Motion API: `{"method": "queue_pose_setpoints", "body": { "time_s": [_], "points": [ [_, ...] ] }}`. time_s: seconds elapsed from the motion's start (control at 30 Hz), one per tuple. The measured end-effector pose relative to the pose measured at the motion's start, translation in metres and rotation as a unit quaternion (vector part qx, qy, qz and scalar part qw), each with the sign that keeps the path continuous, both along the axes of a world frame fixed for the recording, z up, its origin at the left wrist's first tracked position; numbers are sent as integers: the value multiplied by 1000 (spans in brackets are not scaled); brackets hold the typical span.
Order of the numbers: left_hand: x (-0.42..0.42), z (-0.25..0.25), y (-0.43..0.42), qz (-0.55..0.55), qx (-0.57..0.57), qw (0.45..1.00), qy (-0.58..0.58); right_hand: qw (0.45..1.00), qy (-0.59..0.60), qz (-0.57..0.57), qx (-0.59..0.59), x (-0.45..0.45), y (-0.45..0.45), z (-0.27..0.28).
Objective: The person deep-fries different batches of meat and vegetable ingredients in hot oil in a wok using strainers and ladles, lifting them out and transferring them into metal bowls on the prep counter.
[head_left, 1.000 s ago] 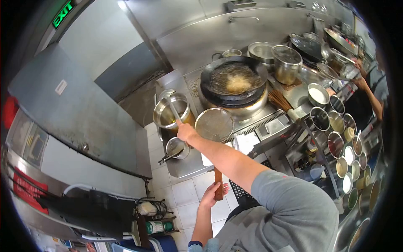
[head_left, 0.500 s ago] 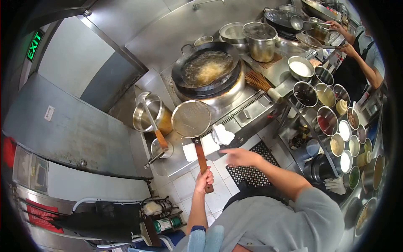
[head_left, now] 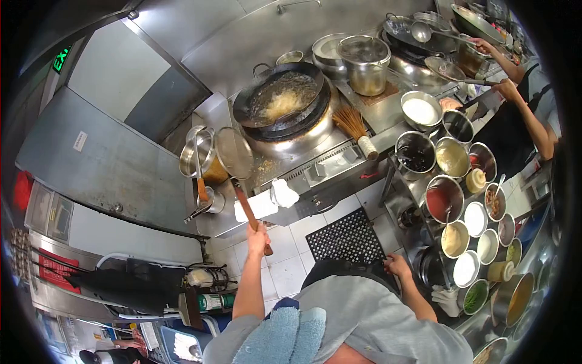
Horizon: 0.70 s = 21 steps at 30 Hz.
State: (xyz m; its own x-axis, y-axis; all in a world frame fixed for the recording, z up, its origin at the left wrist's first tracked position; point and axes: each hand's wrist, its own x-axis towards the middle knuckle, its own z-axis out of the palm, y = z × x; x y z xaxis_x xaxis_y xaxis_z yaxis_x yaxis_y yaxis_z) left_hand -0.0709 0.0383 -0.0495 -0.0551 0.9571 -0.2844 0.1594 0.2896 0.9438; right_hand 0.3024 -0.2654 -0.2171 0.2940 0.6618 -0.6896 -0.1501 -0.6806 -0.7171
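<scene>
Left hand: the person's left hand (head_left: 257, 239), just below the centre of the frame, has its fingers clamped round a flat brown wooden handle (head_left: 245, 206).
Strainer: the handle belongs to a round, fine-mesh metal strainer (head_left: 236, 155), left of centre, its disc tilted.
Strainer's neighbour: a tall, shiny steel pot (head_left: 216, 175) sits just left of the disc, partly behind it; whether the two touch cannot be told.
Right hand: the person's right hand (head_left: 397, 266), at lower right of centre, hangs with fingers bent, near a black perforated floor mat (head_left: 345, 236); whether they grip anything cannot be told.
Wok: a wide black metal wok (head_left: 248, 109), at upper centre, holds bubbling oil with a pale golden mass of food (head_left: 284, 104).
Table: the stainless steel table (head_left: 225, 227) bears a crumpled white cloth (head_left: 283, 194) right of the handle.
Brush: a brown bristle brush (head_left: 350, 123) lies right of the wok.
Co-worker: at upper right, one hand (head_left: 508, 90) holds a long-handled strainer, the other (head_left: 483, 45) a steel ladle (head_left: 421, 31).
</scene>
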Motion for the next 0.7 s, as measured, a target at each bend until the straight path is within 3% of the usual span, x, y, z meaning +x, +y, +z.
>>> {"method": "queue_pose_setpoints", "body": {
  "time_s": [0.17, 0.33, 0.4, 0.5, 0.6, 0.63, 0.7],
  "points": [
    [14, 55, -4, 52, 113, 985, 117, 999, -33, 8, 26, 44, 30, -7],
    [16, 130, 67, -60, 140, 964, 218, 994, -16, -103, 42, 68, 45, 12],
    [0, 118, 123, -116, 238, 922, 284, 992, -14, -116, 40, 69, 47, 12],
    [24, 111, 169, -133, 447, 804, 370, 990, 2, -137, 31, 58, 41, -2],
    [59, 138, 170, -161, 155, 939, 261, 986, 26, -163, 5, 41, 23, -32],
    [70, 143, 165, -102, 121, 972, 176, 984, 35, -176, 2, 35, 10, -44],
    [74, 145, 181, -111, 120, 978, 131, 977, 43, -206, -19, 22, -5, -45]
  ]
}}
